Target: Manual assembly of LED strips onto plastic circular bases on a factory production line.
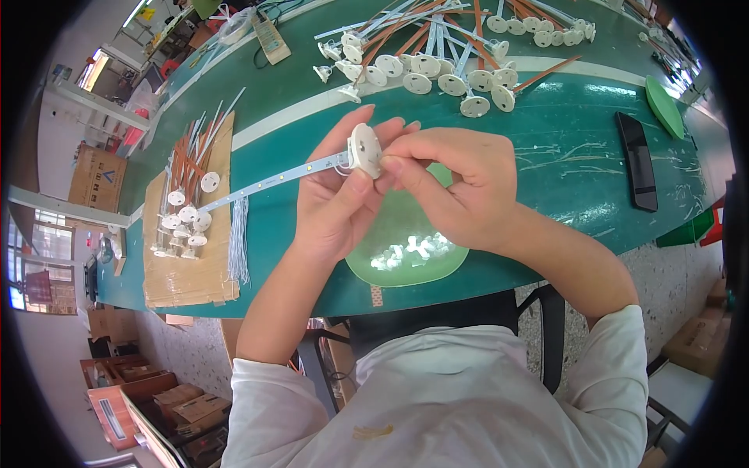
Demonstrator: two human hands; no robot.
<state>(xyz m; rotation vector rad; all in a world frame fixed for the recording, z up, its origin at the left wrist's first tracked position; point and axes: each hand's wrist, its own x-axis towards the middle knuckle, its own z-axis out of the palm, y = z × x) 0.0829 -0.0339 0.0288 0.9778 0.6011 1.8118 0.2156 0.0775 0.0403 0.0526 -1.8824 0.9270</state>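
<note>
In front of my chest, my left hand (pixel 321 214) is closed around a white round disc (pixel 364 147), which faces to the right. A narrow pale LED strip (pixel 269 184) runs from the disc down to the left, and a thin white wire loops beside the joint. At the disc's right edge, my right hand (pixel 472 183) has thumb and index finger pinched together; whatever sits between those fingertips is too small or hidden to name. Below both hands lies a light green tray (pixel 386 222) with several small white pieces (pixel 413 249) in it.
Several disc-and-strip assemblies (pixel 425 66) are heaped at the far side of the green table. More assemblies (pixel 186 218) lie on cardboard (pixel 168 285) at left, beside a bundle of thin white wires (pixel 239 246). To the right are a black phone (pixel 637 162) and a green dish (pixel 663 108).
</note>
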